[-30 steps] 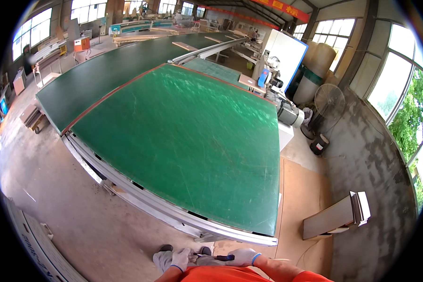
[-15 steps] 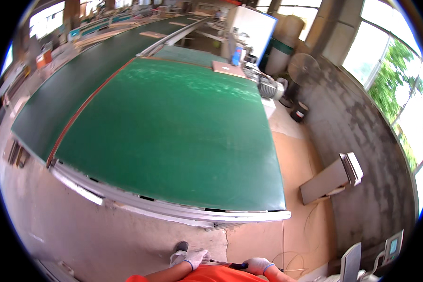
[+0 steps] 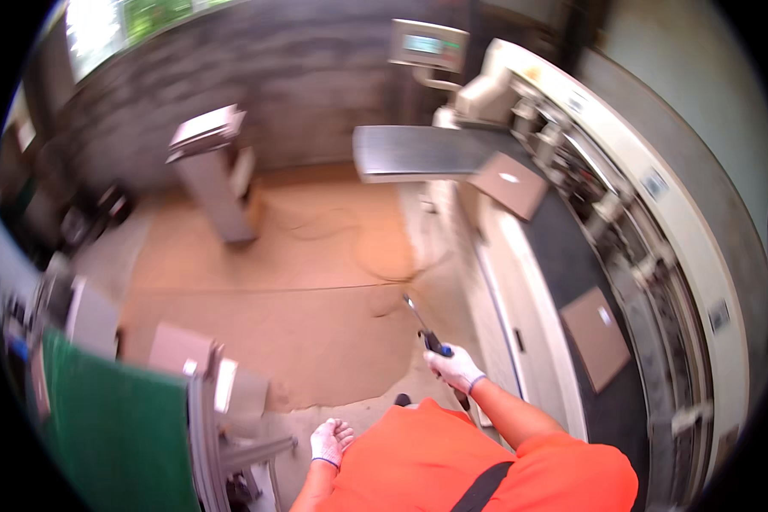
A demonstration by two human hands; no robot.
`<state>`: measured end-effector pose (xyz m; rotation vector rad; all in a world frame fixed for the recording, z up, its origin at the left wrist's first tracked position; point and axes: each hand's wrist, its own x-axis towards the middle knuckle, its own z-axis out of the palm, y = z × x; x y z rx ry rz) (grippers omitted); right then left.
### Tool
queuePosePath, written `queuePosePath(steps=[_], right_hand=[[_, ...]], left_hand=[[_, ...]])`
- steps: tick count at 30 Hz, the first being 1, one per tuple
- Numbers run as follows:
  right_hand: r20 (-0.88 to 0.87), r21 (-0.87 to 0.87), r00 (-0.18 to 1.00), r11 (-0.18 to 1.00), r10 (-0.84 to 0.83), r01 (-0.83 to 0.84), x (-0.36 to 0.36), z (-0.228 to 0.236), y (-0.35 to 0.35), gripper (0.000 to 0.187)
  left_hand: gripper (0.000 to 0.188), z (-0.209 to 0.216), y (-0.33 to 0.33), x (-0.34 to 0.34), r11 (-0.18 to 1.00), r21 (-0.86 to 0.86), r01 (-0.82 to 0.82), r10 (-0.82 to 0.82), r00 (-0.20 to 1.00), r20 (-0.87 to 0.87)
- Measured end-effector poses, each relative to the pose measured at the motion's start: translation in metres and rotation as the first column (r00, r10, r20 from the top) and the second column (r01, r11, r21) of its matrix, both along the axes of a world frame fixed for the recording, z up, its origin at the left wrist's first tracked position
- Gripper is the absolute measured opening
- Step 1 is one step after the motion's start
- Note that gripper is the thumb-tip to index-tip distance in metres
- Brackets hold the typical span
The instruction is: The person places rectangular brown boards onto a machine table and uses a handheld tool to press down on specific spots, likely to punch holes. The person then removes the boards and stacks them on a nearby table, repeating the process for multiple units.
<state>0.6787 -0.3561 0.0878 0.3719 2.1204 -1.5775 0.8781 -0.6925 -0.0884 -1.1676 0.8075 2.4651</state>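
My right hand (image 3: 455, 369), in a white glove, is closed around the black and blue handle of an air blow gun (image 3: 435, 343). Its thin metal nozzle points away and slightly left, over the floor beside the machine. My left hand (image 3: 331, 441), gloved too, hangs low near the front of my orange shirt. Its fingers are curled in, with nothing visible in them. To the right, two flat brown panels lie on the machine's dark belt (image 3: 563, 256): a far panel (image 3: 510, 185) near the metal side table and a nearer panel (image 3: 597, 339).
A long cream machine (image 3: 657, 179) runs along the right, with a control screen (image 3: 427, 43) and a metal side table (image 3: 418, 152). A panel stack (image 3: 209, 128) stands on a support near the wall. The green belt table (image 3: 111, 418) is at left; a thin hose (image 3: 363, 256) lies on the floor.
My view has swung right, from the green belt table to the cream machine. My right hand has moved forward with the blow gun; my hands are now farther apart.
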Motion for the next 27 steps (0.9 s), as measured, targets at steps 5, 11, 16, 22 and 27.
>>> queuePosePath(steps=[5, 11, 16, 22, 27], right_hand=[[0.043, -0.082, 0.844, 0.840, -0.534, 0.536, -0.062, 0.029, 0.122, 0.030], [0.109, -0.254, 0.654, 0.615, -0.748, 0.746, -0.092, 0.009, 0.196, 0.026], [0.137, -0.146, 0.644, 0.628, -0.752, 0.764, -0.142, 0.006, 0.209, 0.027], [0.098, -0.164, 0.501, 0.482, -0.860, 0.860, -0.228, 0.022, 0.223, 0.027], [-0.017, -0.101, 0.520, 0.519, -0.854, 0.849, -0.269, 0.021, 0.231, 0.029]], left_hand=[[0.025, 0.071, 0.091, -0.173, 0.958, 0.040, 0.285, -0.285, 0.959, -0.010], [0.015, 0.081, 0.149, -0.319, 0.757, -0.166, 0.632, -0.628, 0.774, 0.081], [0.033, 0.046, 0.180, -0.465, 0.614, -0.279, 0.738, -0.757, 0.651, 0.058], [0.017, 0.019, 0.262, -0.651, 0.516, 0.026, 0.856, -0.815, 0.500, -0.293], [0.028, 0.110, 0.404, -0.757, 0.456, -0.268, 0.849, -0.890, 0.437, -0.131]])
